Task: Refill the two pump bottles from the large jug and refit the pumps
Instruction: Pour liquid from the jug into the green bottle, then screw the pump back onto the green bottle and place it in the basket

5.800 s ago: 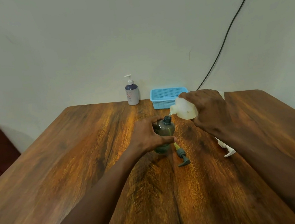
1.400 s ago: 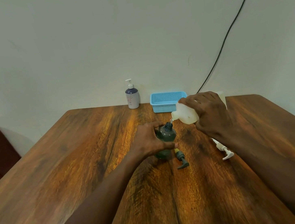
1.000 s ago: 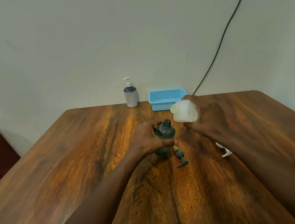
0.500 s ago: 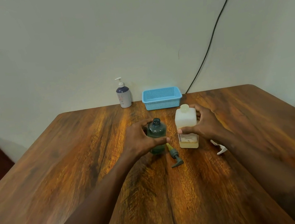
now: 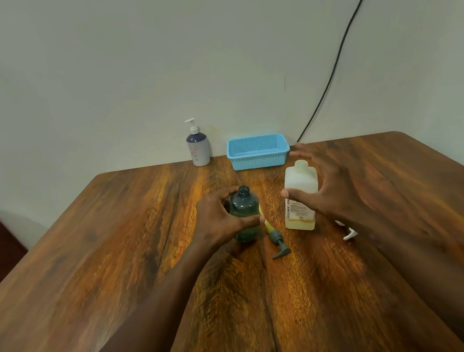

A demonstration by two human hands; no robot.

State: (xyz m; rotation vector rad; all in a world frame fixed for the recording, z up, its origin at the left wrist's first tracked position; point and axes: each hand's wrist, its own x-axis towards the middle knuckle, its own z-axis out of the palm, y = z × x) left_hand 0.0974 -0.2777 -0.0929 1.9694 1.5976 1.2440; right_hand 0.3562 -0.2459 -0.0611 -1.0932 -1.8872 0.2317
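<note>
Resting on one table (image 5: 120, 281): two bottles, one jug (image 5: 300, 193), two loose pumps

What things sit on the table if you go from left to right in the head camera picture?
White-pump purple soap bottle → dark green open bottle held by the left hand → grey loose pump → white plastic jug → open right hand.

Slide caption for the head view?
Left hand grips uncapped green bottle; right hand open beside upright jug.
</note>
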